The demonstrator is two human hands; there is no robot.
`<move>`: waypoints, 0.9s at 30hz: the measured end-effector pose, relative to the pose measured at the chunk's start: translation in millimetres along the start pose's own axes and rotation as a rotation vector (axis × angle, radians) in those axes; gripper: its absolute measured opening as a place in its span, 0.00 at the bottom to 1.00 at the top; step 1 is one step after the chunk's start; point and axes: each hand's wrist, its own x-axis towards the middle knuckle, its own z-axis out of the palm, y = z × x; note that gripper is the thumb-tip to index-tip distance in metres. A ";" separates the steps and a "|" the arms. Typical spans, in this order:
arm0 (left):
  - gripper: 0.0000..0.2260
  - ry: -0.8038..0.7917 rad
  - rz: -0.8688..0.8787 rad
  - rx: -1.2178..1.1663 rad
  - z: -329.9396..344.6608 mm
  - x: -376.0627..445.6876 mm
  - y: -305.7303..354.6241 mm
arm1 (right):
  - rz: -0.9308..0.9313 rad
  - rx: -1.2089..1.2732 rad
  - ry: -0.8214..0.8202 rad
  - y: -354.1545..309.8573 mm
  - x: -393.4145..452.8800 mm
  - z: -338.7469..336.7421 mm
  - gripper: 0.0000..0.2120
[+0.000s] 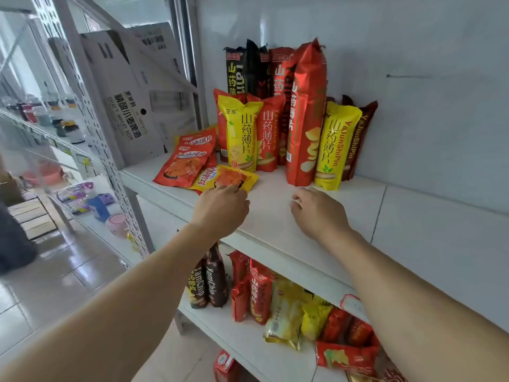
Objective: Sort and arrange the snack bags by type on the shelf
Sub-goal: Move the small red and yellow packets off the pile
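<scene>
The flat yellow foil snack bag [225, 177] lies at the front left of the white upper shelf [275, 213], its far edge tucked under a flat red foil snack bag [184, 166]. Your left hand [220, 209] rests on its near edge, fingertips curled onto the packet; you cannot tell whether the grip has actually pinched it. Your right hand [316, 213] hovers over bare shelf just to the right, fingers loosely curled and holding nothing. Behind both hands, tall yellow, red and dark brown chip bags [305, 119] stand upright against the white wall [413, 106]. On the lower shelf [242, 346] more red, yellow and brown packets [261, 293] stand mixed together. A grey cardboard box [129, 106] leans at the shelf's left end.
</scene>
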 end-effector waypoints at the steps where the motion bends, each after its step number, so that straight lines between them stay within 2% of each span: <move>1: 0.16 0.004 -0.017 0.000 2.9 -0.3 -13.9 | 0.032 0.051 -0.010 -11.6 9.0 5.0 0.13; 4: 0.16 0.028 -0.078 -0.015 13.4 0.9 -53.3 | 0.127 0.177 -0.057 -41.3 38.3 19.9 0.15; 6: 0.16 0.033 -0.123 -0.034 21.6 6.8 -77.7 | 0.175 0.221 -0.113 -57.8 57.8 32.0 0.21; 10: 0.16 0.073 -0.211 -0.078 35.7 26.0 -119.6 | 0.177 0.164 -0.119 -83.0 91.7 63.3 0.32; 14: 0.17 0.069 -0.365 -0.236 51.5 51.8 -157.8 | 0.123 0.154 -0.090 -103.0 120.0 82.9 0.32; 20: 0.19 0.085 -0.415 -0.348 80.0 81.9 -201.9 | 0.186 0.028 -0.044 -118.5 139.8 95.2 0.32; 23: 0.22 0.038 -0.442 -0.422 96.2 98.2 -219.8 | 0.294 -0.001 -0.079 -126.7 141.0 101.4 0.36; 27: 0.32 -0.136 -0.479 -0.526 114.9 121.4 -237.5 | 0.428 -0.048 -0.069 -141.4 142.0 99.0 0.40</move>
